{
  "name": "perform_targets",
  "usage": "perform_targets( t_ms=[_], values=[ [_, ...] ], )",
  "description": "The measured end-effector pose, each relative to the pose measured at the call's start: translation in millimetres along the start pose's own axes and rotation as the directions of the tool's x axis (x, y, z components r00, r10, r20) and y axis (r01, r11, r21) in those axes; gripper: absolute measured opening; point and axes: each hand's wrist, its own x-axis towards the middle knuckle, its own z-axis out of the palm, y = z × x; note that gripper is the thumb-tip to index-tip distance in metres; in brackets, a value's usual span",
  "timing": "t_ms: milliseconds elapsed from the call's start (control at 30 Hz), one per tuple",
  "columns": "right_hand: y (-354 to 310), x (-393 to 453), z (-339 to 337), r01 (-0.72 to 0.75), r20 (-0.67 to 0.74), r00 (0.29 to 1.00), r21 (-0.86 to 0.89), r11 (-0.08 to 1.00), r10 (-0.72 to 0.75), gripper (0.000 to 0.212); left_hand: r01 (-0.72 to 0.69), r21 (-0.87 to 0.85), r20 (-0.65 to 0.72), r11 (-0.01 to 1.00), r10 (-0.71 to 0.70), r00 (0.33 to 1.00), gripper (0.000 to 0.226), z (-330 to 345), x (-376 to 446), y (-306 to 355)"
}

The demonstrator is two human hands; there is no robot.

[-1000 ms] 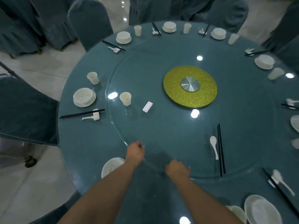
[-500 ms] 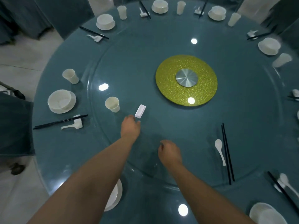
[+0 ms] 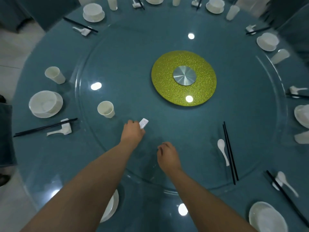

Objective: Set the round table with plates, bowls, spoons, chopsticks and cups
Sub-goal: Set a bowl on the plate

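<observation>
Left fingers (image 3: 141,127) pinching the white rest (image 3: 143,123), its near end in the left hand (image 3: 133,132), on the glass turntable (image 3: 250,148) just right of a cup (image 3: 106,109). Right hand (image 3: 168,154) loosely curled, holding nothing, low over the glass. Spoon (image 3: 223,150) and chopsticks (image 3: 229,150) lying side by side well to the right.

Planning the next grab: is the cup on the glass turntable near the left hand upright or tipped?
Upright. The cup stands on its base, its round open mouth facing up, left of the left hand.
</observation>
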Motion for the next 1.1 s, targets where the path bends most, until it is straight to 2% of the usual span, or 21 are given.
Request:
perform_targets(
  t_ms=[100,167,267,367,433,500,567,700,800,967,1100],
  values=[
    [-1.5,-12.5,-6.8,-0.078,0.085,0.994,0.030,0.996,0.075,0.022,0.039,-0.059,0.113,0.998,-0.032,0.993,0.029,-0.3,-28.9,-5.0],
    [-0.7,-29.0,-9.5,-0.110,0.090,0.990,0.058,0.992,0.105,0.028,0.017,-0.113,0.152,0.993,0.000,0.988,0.025,2.1,-54.0,-13.6],
    [5.0,-50.9,-10.2,-0.191,0.091,0.980,0.144,0.971,0.180,0.022,-0.002,-0.239,0.219,0.971,0.056,0.974,0.024,10.9,-89.9,-29.3],
    [13.4,-75.1,-7.5,-0.276,0.149,0.958,0.239,0.931,0.246,0.036,-0.001,-0.349,0.349,0.937,0.131,0.928,0.030,16.0,-126.6,-38.6],
    [18.4,-92.7,-2.5,-0.290,0.215,0.948,0.290,0.912,0.233,0.036,-0.002,-0.384,0.403,0.923,0.170,0.899,0.033,21.6,-151.3,-43.1],
    [22.5,-109.0,4.2,-0.242,0.272,0.946,0.220,0.945,0.179,0.021,0.015,-0.423,0.436,0.906,0.189,0.880,0.035,29.1,-174.1,-47.2],
    [25.1,-128.5,14.7,-0.235,0.309,0.936,0.187,0.954,0.170,0.021,0.017,-0.420,0.457,0.907,0.196,0.867,0.036,37.4,-195.6,-50.3],
    [29.0,-160.8,32.1,-0.373,0.345,0.896,0.250,0.893,0.278,0.027,0.048,-0.398,0.469,0.916,0.158,0.869,0.038,61.0,-230.2,-55.8],
    [30.8,-176.5,44.0,-0.423,0.352,0.876,0.231,0.876,0.330,0.026,0.099,-0.386,0.446,0.917,0.092,0.890,0.038,79.2,-245.6,-62.6],
    [33.6,-186.0,63.7,-0.476,0.366,0.856,0.282,0.833,0.365,0.027,0.179,-0.378,0.293,0.908,-0.066,0.954,0.028,101.1,-258.5,-75.1],
    [34.7,-184.7,75.8,-0.521,0.374,0.838,0.333,0.786,0.397,0.025,0.240,-0.434,0.211,0.868,-0.161,0.964,0.032,112.4,-261.9,-78.7]
  ],
)
